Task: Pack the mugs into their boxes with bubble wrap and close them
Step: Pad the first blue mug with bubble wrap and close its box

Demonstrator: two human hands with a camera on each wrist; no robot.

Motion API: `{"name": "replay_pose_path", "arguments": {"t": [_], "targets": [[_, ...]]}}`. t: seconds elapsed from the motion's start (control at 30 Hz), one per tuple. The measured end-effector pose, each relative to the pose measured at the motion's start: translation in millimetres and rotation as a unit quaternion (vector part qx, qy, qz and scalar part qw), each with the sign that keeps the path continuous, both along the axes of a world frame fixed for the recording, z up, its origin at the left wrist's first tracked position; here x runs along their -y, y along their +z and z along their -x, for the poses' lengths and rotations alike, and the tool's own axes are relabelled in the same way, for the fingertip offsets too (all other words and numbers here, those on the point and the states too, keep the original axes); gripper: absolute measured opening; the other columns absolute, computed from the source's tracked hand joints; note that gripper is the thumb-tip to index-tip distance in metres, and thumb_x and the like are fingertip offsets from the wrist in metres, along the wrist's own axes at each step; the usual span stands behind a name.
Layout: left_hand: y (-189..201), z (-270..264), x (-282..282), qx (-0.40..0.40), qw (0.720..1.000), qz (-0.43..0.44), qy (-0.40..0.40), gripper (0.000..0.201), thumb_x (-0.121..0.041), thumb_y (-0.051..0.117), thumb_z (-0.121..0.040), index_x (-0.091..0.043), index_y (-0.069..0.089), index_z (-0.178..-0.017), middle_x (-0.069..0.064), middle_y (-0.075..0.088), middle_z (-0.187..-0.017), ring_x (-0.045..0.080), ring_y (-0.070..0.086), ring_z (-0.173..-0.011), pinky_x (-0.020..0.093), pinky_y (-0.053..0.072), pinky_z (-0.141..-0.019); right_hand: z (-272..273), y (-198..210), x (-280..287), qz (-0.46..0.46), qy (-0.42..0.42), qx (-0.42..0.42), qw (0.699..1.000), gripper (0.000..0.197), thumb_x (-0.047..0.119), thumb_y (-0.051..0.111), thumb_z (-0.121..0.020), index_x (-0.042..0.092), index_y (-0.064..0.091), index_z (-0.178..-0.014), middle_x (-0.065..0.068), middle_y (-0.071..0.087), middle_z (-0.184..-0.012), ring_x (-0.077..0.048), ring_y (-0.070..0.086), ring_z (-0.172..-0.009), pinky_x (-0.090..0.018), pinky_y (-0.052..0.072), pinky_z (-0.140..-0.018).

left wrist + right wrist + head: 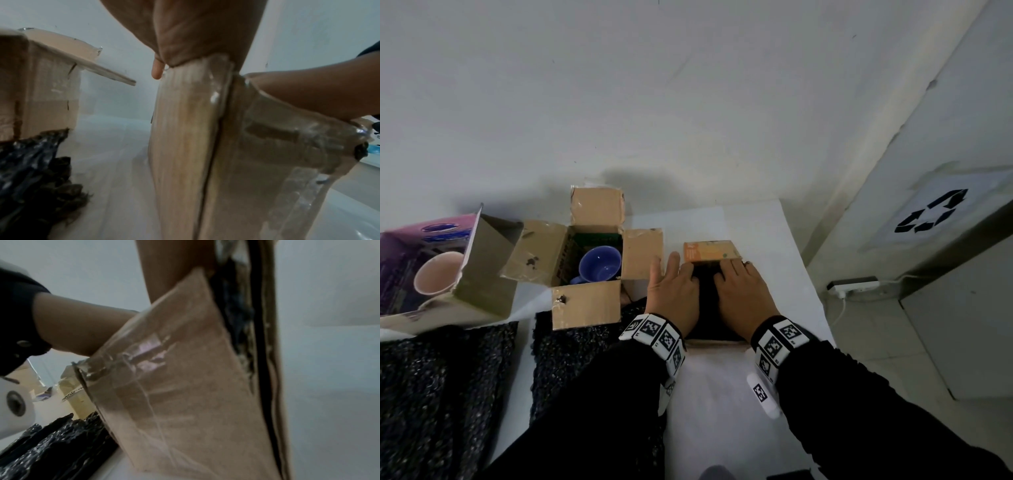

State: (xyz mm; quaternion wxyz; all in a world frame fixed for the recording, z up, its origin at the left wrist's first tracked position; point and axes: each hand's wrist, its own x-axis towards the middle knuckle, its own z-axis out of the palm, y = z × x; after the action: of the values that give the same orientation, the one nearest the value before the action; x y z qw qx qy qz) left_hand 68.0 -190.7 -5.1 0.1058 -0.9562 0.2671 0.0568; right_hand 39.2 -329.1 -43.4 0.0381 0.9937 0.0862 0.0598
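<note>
A small cardboard box (710, 251) with an orange far flap stands on the white table (722, 394). It is stuffed with black bubble wrap (707, 308). My left hand (674, 291) and right hand (739, 291) lie side by side on top, fingers pressing down into the wrap. The left wrist view shows the box's taped side (185, 146) under my palm, and the right wrist view shows a taped flap (174, 394) with wrap bulging behind it. To the left, an open brown box (585, 305) holds a blue mug (599, 263). A purple box (400, 253) holds a pink mug (438, 274).
Loose sheets of black bubble wrap (441, 394) lie along the table's near left. A wall stands just behind the boxes. On the right are a cabinet with a recycling sign (935, 212) and a power strip (852, 286) on the floor.
</note>
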Motion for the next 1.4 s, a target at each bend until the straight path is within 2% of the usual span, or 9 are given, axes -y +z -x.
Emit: {"name": "replay_pose_path", "arguments": {"t": [0.23, 0.37, 0.53, 0.73, 0.87, 1.0, 1.13, 1.23, 1.4], "targets": [[-1.0, -6.1, 7.5, -0.030, 0.999, -0.005, 0.012, 0.039, -0.024, 0.031, -0.093, -0.020, 0.049, -0.127, 0.000, 0.050, -0.142, 0.033, 0.000, -0.147, 0.064, -0.023, -0.103, -5.0, 10.0, 3.1, 0.035, 0.010, -0.035, 0.999, 0.014, 0.020, 0.048, -0.082, 0.014, 0.061, -0.082, -0.002, 0.065, -0.067, -0.025, 0.062, -0.068, -0.059, 0.018, -0.116], [-0.2, -6.0, 1.9, -0.029, 0.999, 0.013, 0.006, 0.030, -0.026, 0.041, -0.089, -0.024, 0.058, -0.112, -0.002, 0.060, -0.128, 0.031, 0.017, -0.143, 0.065, -0.016, -0.106, -4.7, 10.3, 4.7, 0.016, 0.028, -0.054, 0.998, 0.018, 0.020, 0.049, -0.080, 0.011, 0.059, -0.091, -0.007, 0.068, -0.076, -0.030, 0.062, -0.075, -0.050, 0.033, -0.105], [-1.8, 4.2, -24.5, 0.086, 0.982, 0.142, -0.086, 0.017, -0.033, 0.055, -0.077, -0.020, 0.065, -0.072, -0.006, 0.065, -0.077, 0.026, 0.053, -0.100, 0.055, 0.026, -0.100, 11.4, 18.2, 24.5, -0.021, 0.055, 0.062, 0.996, 0.007, 0.021, 0.060, -0.080, 0.017, 0.060, -0.085, -0.003, 0.062, -0.085, -0.027, 0.055, -0.086, -0.044, 0.039, -0.090], [2.0, 5.2, -41.8, 0.061, 0.987, 0.066, -0.131, 0.034, -0.041, 0.042, -0.082, -0.024, 0.070, -0.072, -0.013, 0.067, -0.078, 0.025, 0.051, -0.117, 0.060, 0.013, -0.107, 24.7, 19.7, 41.7, 0.019, 0.059, 0.018, 0.998, 0.019, 0.038, 0.058, -0.084, 0.021, 0.066, -0.083, 0.003, 0.067, -0.089, -0.021, 0.056, -0.102, -0.046, 0.034, -0.098], [2.3, 7.9, -40.4, 0.048, 0.990, 0.013, -0.133, 0.035, -0.043, 0.043, -0.082, -0.026, 0.073, -0.083, -0.015, 0.068, -0.087, 0.027, 0.044, -0.126, 0.063, 0.003, -0.108, 30.6, 23.4, 30.7, 0.061, 0.019, 0.007, 0.998, 0.008, 0.025, 0.060, -0.081, 0.019, 0.065, -0.083, -0.003, 0.067, -0.095, -0.026, 0.053, -0.099, -0.041, 0.036, -0.080], [2.3, 14.0, -38.1, 0.051, 0.983, 0.019, -0.176, 0.036, -0.042, 0.043, -0.087, -0.023, 0.074, -0.089, -0.006, 0.068, -0.094, 0.026, 0.049, -0.117, 0.050, 0.023, -0.104, 46.5, 33.0, 5.3, 0.023, -0.026, 0.052, 0.998, 0.012, 0.009, 0.060, -0.068, 0.014, 0.062, -0.078, -0.011, 0.067, -0.080, -0.032, 0.060, -0.089, -0.034, 0.044, -0.065], [-6.7, 29.7, -46.3, 0.050, 0.969, 0.117, -0.214, 0.048, -0.051, 0.039, -0.090, -0.016, 0.070, -0.081, 0.000, 0.067, -0.084, 0.022, 0.060, -0.094, 0.037, 0.038, -0.093, 73.7, 25.2, -8.0, -0.007, -0.064, 0.078, 0.995, 0.017, 0.028, 0.066, -0.081, 0.017, 0.056, -0.074, -0.007, 0.062, -0.071, -0.029, 0.045, -0.095, -0.038, 0.034, -0.069], [-15.7, 37.5, -54.7, 0.043, 0.970, 0.139, -0.196, 0.058, -0.067, 0.045, -0.080, -0.015, 0.070, -0.088, 0.000, 0.069, -0.095, 0.022, 0.059, -0.111, 0.040, 0.037, -0.102, 83.9, 19.1, -8.0, -0.013, -0.088, 0.087, 0.992, 0.020, 0.035, 0.052, -0.089, 0.017, 0.054, -0.080, -0.005, 0.060, -0.078, -0.029, 0.049, -0.091, -0.044, 0.032, -0.081], [-16.6, 38.6, -54.2, 0.051, 0.970, 0.120, -0.204, 0.037, -0.049, 0.076, -0.063, -0.017, 0.067, -0.079, -0.001, 0.070, -0.085, 0.022, 0.062, -0.105, 0.037, 0.032, -0.095, 78.1, 16.8, -9.8, -0.008, -0.111, 0.049, 0.993, 0.027, 0.031, 0.049, -0.091, 0.018, 0.059, -0.070, -0.003, 0.057, -0.080, -0.027, 0.044, -0.088, -0.044, 0.030, -0.079]]}}
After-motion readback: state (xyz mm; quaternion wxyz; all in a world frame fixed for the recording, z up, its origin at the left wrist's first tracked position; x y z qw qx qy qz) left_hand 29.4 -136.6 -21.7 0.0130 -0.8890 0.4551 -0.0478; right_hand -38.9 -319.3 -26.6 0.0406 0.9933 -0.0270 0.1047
